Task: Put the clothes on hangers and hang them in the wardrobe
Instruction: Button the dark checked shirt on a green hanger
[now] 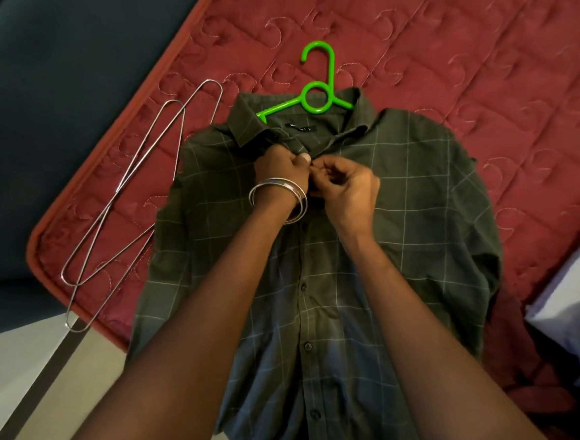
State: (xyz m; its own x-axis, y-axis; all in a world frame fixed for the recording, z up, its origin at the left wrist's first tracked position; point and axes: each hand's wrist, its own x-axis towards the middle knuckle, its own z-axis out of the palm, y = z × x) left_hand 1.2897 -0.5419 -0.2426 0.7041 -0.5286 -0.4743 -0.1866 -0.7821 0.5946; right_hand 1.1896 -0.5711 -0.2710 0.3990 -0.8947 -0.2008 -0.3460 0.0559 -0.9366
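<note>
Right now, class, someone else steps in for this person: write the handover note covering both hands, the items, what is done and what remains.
Left hand and right hand both pinch the placket of the green checked shirt just under the collar, at the top button.
The shirt lies face up on the red quilted mattress, with the green plastic hanger already inside the neck, hook out.
Two wire hangers lie beside it, unused.
Left: finish the button, hang the shirt in the wardrobe, which is not in view.
</note>
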